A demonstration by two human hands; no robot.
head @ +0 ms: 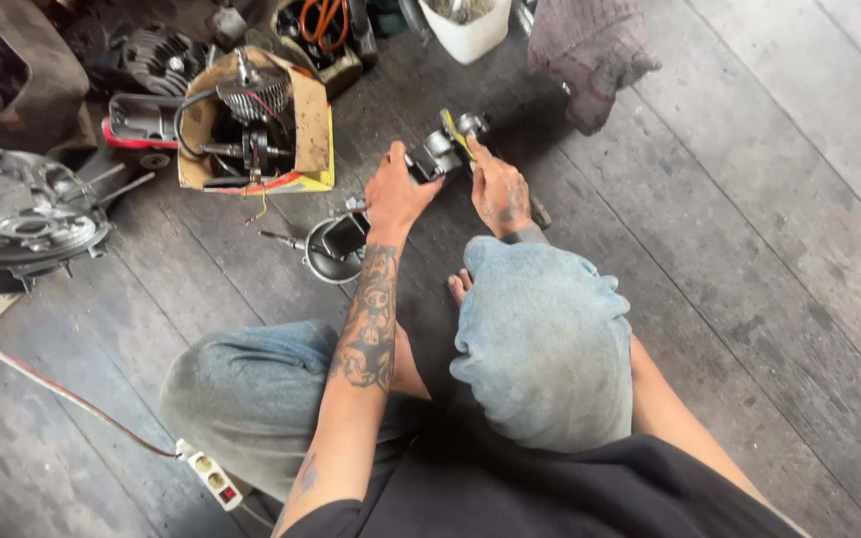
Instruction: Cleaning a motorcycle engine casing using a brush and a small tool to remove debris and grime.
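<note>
Looking down from head height at a seated person's own two hands, working over a dark wooden plank floor (749,249). Gripping a small metal engine part (440,151) with the left hand (396,194), fingers curled closed around its near end. Pressing onto the same part from the other side with the right hand (498,191), fingers pinching a yellow-handled tool (456,134) against it. Resting low over the boards, just ahead of the bent knees in faded blue jeans (545,349), with a bare toe showing between them.

Sitting to the left, an open cardboard box (311,130), brown with a yellow and red printed strip along its lower edge, holding a finned engine cylinder and black wires. Lying just beside the left wrist, a round grey metal housing (336,249). Standing at the top edge, a white plastic tub (468,30) and, near it, a crumpled brownish rag (590,50). Crowding the far left, a grey engine casing (22,214) and other dark machine parts. Trailing across the lower left, a white power strip (209,476) with its cord.

Showing worn, oil-stained, grey planks running diagonally, in daylight, like a repair workshop floor.
</note>
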